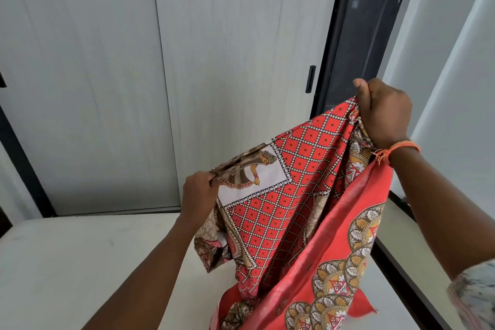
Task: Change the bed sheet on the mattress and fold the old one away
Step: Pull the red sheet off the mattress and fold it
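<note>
right hand (383,112) fist-clamps a bunched sheet edge up high, left hand (199,190) pinches the edge lower. red printed sheet (281,195) hangs between them over the bare mattress (67,262). looks light, limp, a bit slick; take it at corners and hems.

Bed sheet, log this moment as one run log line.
sheet: red patterned, held up over bare mattress | left hand: pinches edge | right hand: grips bunched edge, higher
</note>
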